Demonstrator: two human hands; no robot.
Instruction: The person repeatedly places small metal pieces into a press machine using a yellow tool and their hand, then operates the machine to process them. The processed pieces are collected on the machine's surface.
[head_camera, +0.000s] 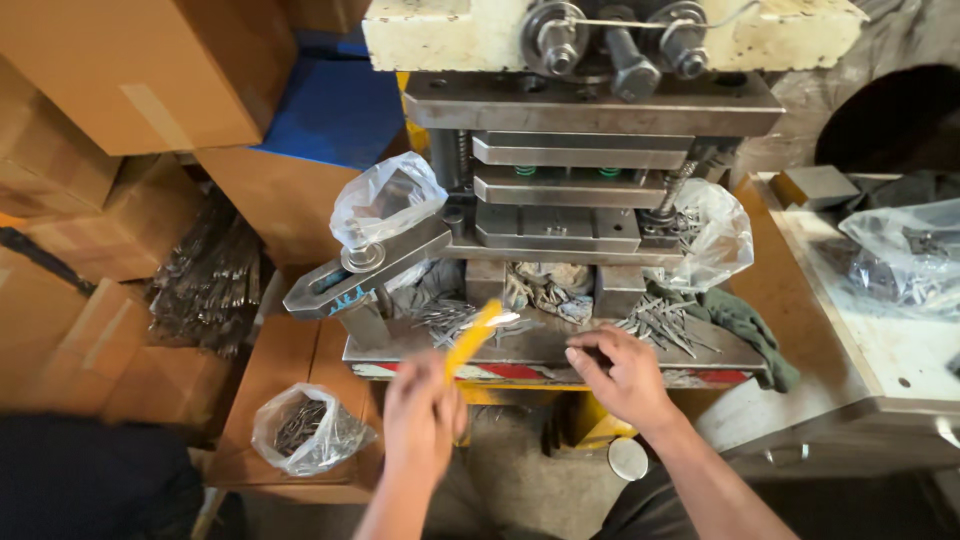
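Observation:
My left hand grips a yellow-handled tool whose tip reaches a pile of thin metal pieces on the bed of a metal press. My right hand rests on the front edge of the press bed, fingers bent, close to another pile of thin metal pieces; nothing is visibly held in it. The die set stands above and behind both hands.
Clear plastic bags hang at both sides of the die. A bag of metal parts sits on a cardboard box at lower left. Cardboard boxes stack at left. A green cloth lies at right beside a workbench.

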